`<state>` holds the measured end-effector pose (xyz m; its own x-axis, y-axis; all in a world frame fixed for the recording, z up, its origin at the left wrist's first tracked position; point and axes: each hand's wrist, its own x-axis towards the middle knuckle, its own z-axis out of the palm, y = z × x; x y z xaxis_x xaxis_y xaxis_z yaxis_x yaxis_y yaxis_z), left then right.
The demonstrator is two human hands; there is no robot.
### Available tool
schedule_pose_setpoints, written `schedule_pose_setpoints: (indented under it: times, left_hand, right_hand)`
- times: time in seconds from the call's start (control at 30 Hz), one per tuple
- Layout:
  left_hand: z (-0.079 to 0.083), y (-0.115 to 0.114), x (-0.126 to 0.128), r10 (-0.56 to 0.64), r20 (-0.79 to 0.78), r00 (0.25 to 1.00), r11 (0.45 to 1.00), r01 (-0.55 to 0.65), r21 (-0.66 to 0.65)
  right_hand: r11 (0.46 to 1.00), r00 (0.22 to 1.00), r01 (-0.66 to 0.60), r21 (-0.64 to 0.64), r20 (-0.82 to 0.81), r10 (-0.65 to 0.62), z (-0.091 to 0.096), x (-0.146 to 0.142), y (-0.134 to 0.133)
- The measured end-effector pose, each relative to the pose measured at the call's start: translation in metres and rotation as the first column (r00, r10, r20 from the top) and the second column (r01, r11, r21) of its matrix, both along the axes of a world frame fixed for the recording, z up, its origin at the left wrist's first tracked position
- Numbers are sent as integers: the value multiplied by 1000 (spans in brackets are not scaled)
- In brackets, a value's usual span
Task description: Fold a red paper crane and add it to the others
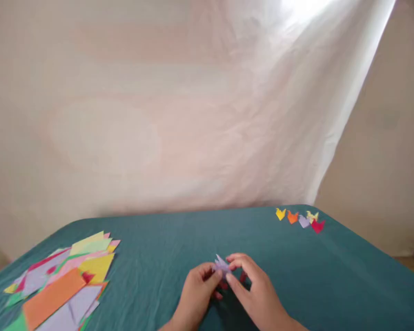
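The fingers [213, 280] of your left hand [198, 290] and right hand [257, 290] pinch lilac folded paper [222, 265], likely feather-light, easily crushed and best held by its creased edges.

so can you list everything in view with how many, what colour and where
origami piece: 1, lilac, between the fingertips of both hands
small origami figures: 5, yellow, orange, lilac, pale yellow and red, grouped at the table's far right
paper pile: too overlapped to count, orange, lilac, yellow, pink, green and red, on the table's left
tablecloth: 1, dark teal, over the table
hanging sheet: 1, whitish, behind the table
wall: 1 stretch, tan, right of the sheet
left hand: 1, bare, lower middle, pinching the lilac piece
right hand: 1, bare, just right of it, thumb and finger on the same piece
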<state>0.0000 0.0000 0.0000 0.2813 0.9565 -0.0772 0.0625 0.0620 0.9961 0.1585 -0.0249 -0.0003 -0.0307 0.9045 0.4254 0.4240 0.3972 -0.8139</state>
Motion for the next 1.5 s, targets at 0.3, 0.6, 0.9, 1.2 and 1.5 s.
schedule_pose_setpoints:
  times: [0.3,0.6,0.9,1.2,1.5]
  left_hand:
    - [5,0,-1,-15,-109,994,999,18,29]
    - [2,3,-3,-1,205,979,992,-25,124]
    - [8,3,-5,38,188,981,999,-37,-10]
    - [10,2,-7,-13,335,942,992,54,-114]
    - [8,3,-5,28,213,977,999,-18,-48]
  right_hand:
    - [937,990,-113,-331,-115,79,-2,12,13]
    - [913,940,-173,-371,-338,41,-13,3,18]
    - [943,948,-238,-232,-266,174,-2,8,12]
    - [933,935,-247,-261,-317,159,-1,11,16]
    - [908,882,-307,-283,-444,160,-5,10,17]
